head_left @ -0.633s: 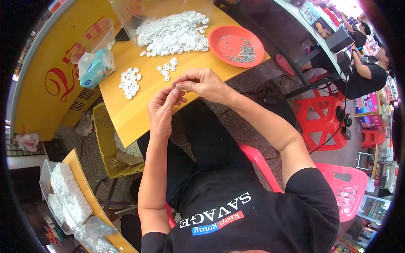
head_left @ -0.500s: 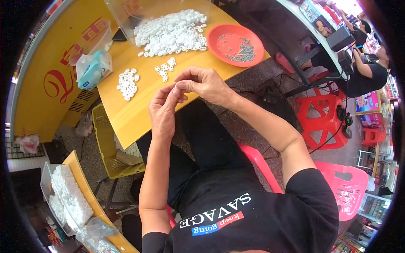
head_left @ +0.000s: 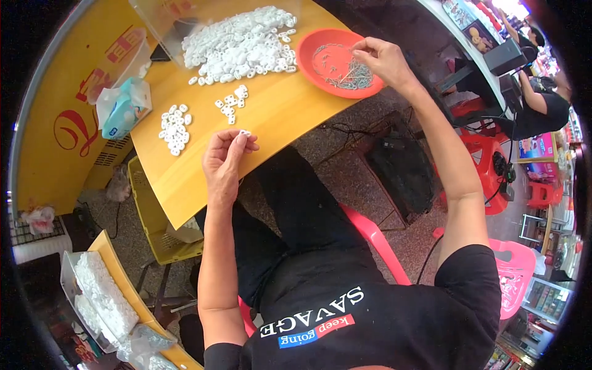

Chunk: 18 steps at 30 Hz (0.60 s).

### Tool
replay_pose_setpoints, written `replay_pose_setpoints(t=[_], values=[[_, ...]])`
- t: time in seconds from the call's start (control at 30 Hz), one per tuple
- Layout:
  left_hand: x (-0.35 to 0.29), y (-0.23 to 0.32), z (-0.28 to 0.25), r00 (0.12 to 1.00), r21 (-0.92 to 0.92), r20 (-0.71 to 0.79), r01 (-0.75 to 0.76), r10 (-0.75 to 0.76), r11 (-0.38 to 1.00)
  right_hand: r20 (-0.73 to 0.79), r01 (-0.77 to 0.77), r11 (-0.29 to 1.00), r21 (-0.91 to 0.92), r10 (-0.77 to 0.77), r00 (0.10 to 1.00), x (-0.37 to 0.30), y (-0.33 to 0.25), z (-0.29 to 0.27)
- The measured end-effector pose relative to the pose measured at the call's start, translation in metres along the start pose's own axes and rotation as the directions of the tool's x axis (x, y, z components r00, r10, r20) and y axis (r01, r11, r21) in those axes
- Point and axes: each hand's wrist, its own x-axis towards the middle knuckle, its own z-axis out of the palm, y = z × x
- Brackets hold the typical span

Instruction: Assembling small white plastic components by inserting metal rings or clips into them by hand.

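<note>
My left hand (head_left: 222,161), near the front edge of the yellow table (head_left: 166,188), pinches a small white plastic piece (head_left: 245,132) between thumb and fingers. Over at the right, my right hand (head_left: 390,66) is above the red plate (head_left: 303,54), its thumb and fingertips together. Whether anything is between those fingertips is too small to tell. Thin grey metal pieces (head_left: 361,81) lie in the plate. On the table are a large heap of white oval pieces with holes (head_left: 243,46), a smaller pile (head_left: 174,131) at the left and a small group (head_left: 230,105) between them.
A blue tissue pack (head_left: 128,108) and a clear bin (head_left: 145,15) stand on the table's far left. Below that side is a yellow crate (head_left: 148,216). A box of white pieces (head_left: 102,290) sits lower left. Red stools (head_left: 475,154) and other people are at the right.
My hands, together before, are now apart. The right hand has moved right and away to the red plate; the left has stayed near the table edge, with the white piece now showing.
</note>
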Motion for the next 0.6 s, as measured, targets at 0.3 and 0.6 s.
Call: replay_pose_setpoints(t=[0.3,0.6], values=[[-0.003,-0.001,-0.002,0.999,0.075,0.027,-0.023,0.021,0.997,0.194,0.212,0.975,-0.066,-0.196,0.961,0.012,-0.012,0.030],[-0.003,-0.001,-0.002,1.000,0.070,0.022,-0.004,0.002,0.998,0.236,0.165,0.948,-0.271,-0.101,0.967,0.031,-0.032,0.053]])
